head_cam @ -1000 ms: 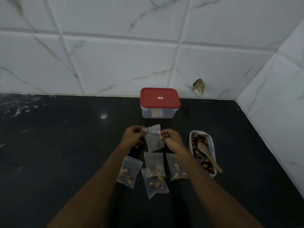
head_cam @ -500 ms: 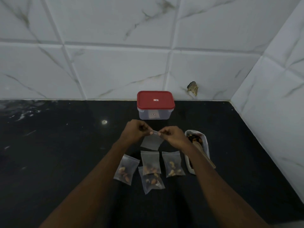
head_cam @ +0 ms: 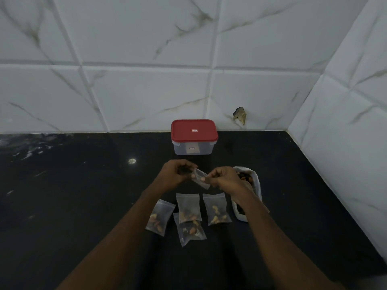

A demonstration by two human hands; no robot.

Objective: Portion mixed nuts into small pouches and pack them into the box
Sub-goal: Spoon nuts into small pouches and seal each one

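**Teasing open an empty pouch above four full ones**

Nearest the desk's [head_cam: 83, 206] front edge, four filled pouches [head_cam: 188, 208] lie flat in a loose cluster; two of them overlap, one sits to the left and one to the right. Each has a small heap of nuts in its lower half.

Just beyond them the person holds an empty pouch [head_cam: 200, 179] off the desk with both hands. The left grip [head_cam: 178, 174] pinches its left edge with the thumb on top. The right grip [head_cam: 224, 181] pinches the opposite side, fingers curled close. Neither hand holds anything else. I'd say they are working the mouth open for filling.

The film looks very thin, light, limp and slick, so it would sag or slide if held by the middle. The stiffer strip at the mouth seems the place to hold it, one lip in each hand. Once loaded, a pouch should carry well from that sealed top.

Partly hidden behind the right wrist, a white tray [head_cam: 259, 185] of mixed nuts [head_cam: 244, 176] sits towards the right edge.

Farther back, by the desk's rear edge, the box [head_cam: 194, 148] stands with its red lid [head_cam: 194, 130] on, so nothing is packed yet. Behind it rises a tiled wall [head_cam: 146, 91] with a chip [head_cam: 239, 115] in it.
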